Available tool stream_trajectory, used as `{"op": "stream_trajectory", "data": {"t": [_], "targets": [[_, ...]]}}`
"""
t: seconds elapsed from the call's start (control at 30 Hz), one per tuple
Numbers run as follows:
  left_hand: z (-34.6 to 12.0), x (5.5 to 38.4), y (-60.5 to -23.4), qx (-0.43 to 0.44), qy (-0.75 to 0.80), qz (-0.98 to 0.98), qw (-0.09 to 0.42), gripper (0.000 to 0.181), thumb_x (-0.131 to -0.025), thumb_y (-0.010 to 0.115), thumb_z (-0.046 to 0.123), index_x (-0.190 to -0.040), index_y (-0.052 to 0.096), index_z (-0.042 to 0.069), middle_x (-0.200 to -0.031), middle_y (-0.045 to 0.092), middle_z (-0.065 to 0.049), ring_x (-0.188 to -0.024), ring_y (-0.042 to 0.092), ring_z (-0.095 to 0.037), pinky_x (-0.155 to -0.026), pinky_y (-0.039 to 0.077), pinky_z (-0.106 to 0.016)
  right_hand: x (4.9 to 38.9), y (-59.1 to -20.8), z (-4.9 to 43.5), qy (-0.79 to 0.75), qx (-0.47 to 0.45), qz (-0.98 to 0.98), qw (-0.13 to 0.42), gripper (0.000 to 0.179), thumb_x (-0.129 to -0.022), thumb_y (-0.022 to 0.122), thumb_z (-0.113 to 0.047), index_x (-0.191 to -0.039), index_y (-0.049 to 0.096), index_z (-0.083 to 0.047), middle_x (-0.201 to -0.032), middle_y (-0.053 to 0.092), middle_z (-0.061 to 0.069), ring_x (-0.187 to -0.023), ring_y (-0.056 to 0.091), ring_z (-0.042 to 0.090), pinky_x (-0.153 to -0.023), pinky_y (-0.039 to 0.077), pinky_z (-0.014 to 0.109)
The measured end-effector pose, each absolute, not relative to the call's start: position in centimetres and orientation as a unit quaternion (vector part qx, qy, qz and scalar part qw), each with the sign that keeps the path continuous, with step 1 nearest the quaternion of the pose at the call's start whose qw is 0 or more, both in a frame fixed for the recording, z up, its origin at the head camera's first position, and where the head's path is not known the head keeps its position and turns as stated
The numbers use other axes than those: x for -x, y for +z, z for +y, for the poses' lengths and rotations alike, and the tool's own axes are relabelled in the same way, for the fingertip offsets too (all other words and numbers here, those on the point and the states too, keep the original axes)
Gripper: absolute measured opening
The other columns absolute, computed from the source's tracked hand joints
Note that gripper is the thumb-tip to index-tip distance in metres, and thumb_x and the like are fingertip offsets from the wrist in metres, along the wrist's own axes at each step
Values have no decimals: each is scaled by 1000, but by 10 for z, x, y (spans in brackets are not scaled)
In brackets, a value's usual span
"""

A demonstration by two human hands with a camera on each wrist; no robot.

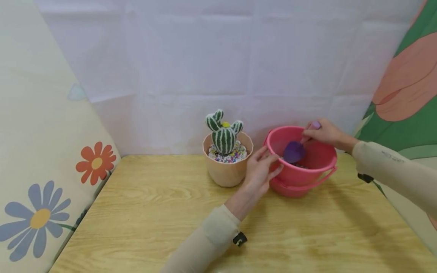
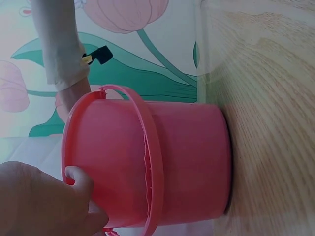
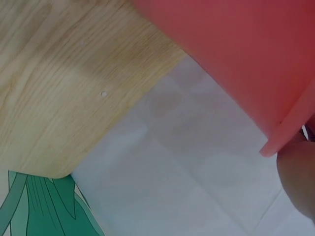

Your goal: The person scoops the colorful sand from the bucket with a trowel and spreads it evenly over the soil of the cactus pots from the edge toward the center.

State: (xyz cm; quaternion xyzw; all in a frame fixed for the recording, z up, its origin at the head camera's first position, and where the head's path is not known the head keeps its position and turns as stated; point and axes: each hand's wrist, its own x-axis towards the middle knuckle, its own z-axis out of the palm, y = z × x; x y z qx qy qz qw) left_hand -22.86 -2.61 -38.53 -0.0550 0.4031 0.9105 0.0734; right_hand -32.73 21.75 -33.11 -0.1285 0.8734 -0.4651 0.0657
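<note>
A pink bucket [image 1: 297, 177] stands on the table at the right, its handle hanging down at the front. My left hand [image 1: 260, 170] grips the bucket's left rim; in the left wrist view, the thumb and a finger of that hand [image 2: 47, 201] lie at the rim. Over the bucket's right side, my right hand [image 1: 322, 133] holds a purple scoop [image 1: 294, 152] by its handle. The scoop's bowl is down inside the bucket, above some small grainy bits at the bottom. In the right wrist view, only part of the right hand [image 3: 298, 174] shows beside the rim.
Left of the bucket, close to my left hand, stands a peach pot [image 1: 225, 176] with a green and white toy cactus [image 1: 224, 140] over colourful pebbles. A white cloth [image 1: 191, 68] hangs behind the wooden table [image 1: 153, 220]. A small white bit [image 3: 104, 94] lies on the tabletop.
</note>
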Motion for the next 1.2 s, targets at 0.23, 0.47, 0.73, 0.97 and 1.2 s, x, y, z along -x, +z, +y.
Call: {"op": "stream_trajectory", "data": {"t": [0.23, 0.47, 0.73, 0.97, 1.2], "targets": [[-25, 229, -387, 59, 912, 399, 72, 64, -88, 67, -11, -148, 50, 3, -127, 65, -13, -94, 67, -22, -85, 59, -43, 328, -334, 215, -482, 107, 868, 58, 24, -99, 61, -6, -100, 67, 17, -85, 73, 23, -80, 74, 32, -75, 62, 39], [-25, 229, -388, 61, 914, 393, 82, 64, -88, 68, -11, -148, 52, 6, -126, 64, -14, -102, 66, -28, -87, 59, -42, 328, -339, 214, -492, 85, 865, 41, 25, -97, 63, -9, -96, 68, 15, -81, 73, 19, -75, 74, 27, -72, 62, 37], [-25, 230, -386, 59, 912, 399, 76, 61, -89, 67, -10, -147, 53, 5, -123, 66, -12, -98, 66, -23, -86, 59, -43, 322, -343, 203, -492, 39, 869, 30, 26, -93, 63, -15, -89, 71, 9, -79, 74, 15, -76, 75, 27, -74, 62, 35], [-26, 231, -383, 68, 910, 404, 73, 60, -86, 69, -12, -143, 58, 6, -120, 66, -13, -102, 66, -28, -84, 60, -43, 320, -343, 201, -501, 26, 865, 27, 27, -93, 60, -14, -93, 68, 12, -79, 74, 15, -75, 75, 27, -74, 62, 39], [-26, 232, -384, 71, 913, 394, 80, 60, -87, 68, -13, -143, 58, 6, -121, 67, -9, -96, 68, -23, -83, 60, -42, 318, -349, 197, -525, 16, 850, 40, 27, -93, 56, -8, -96, 66, 17, -75, 72, 17, -70, 74, 27, -72, 62, 41]]}}
